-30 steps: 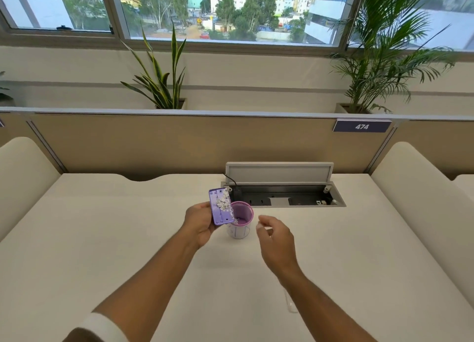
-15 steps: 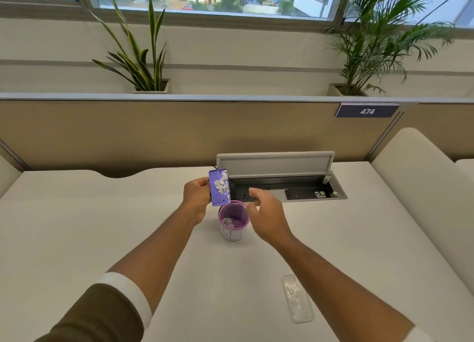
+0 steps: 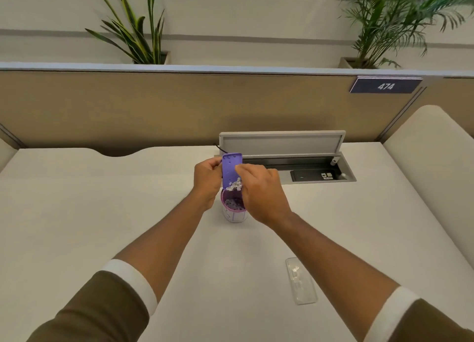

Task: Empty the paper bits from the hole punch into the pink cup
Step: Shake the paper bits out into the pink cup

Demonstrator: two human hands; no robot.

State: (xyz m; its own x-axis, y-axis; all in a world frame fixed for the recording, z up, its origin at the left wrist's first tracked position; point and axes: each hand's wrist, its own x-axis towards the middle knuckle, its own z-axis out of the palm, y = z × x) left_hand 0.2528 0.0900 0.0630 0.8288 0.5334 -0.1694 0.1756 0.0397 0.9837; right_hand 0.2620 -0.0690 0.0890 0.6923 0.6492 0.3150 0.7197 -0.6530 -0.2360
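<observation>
My left hand (image 3: 206, 180) holds the purple hole punch (image 3: 230, 167) upright by its left edge, its open underside facing me, just above the pink cup (image 3: 234, 210). White paper bits (image 3: 236, 186) cling at the punch's lower end, right over the cup's mouth. More bits lie inside the cup. My right hand (image 3: 259, 187) is at the punch's right side, its fingertips touching the punch's face above the bits; its palm hides the cup's right rim.
A clear plastic cover (image 3: 300, 280) lies flat on the white desk (image 3: 102, 213) near my right forearm. An open cable box (image 3: 295, 159) with its lid raised sits just behind the hands. A tan partition closes off the back.
My right hand moved left from beside the cup up to the punch's face. The bits slid from the punch's upper part down to its lower end, and more lie in the cup.
</observation>
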